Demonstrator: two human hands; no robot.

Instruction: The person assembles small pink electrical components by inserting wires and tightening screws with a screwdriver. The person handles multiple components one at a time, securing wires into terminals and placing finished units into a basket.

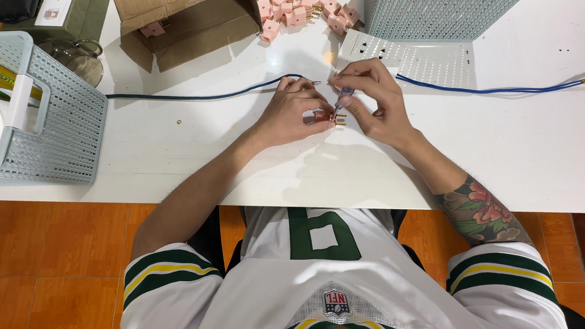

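Left hand (293, 113) pinches a small pink plug (323, 118) with brass pins, held just above the white table (503, 154) at centre. Right hand (374, 102) grips a small screwdriver (342, 98), tip down on the plug. Blue cable (203, 97) runs behind both hands. More pink plugs (299, 10) lie heaped beside a cardboard box (187, 15).

White table (536, 162), glossy, with soft reflections of overhead light and faint shadows across its surface; front edge runs left to right across mid-frame. Floor (45, 252) below is square orange-brown tile with thin pale grout lines. A dark chair (214, 237) shows in part under the table edge; a pale blue perforated basket (57, 128) stands at the table's left end, a second (430, 12) at the far edge.
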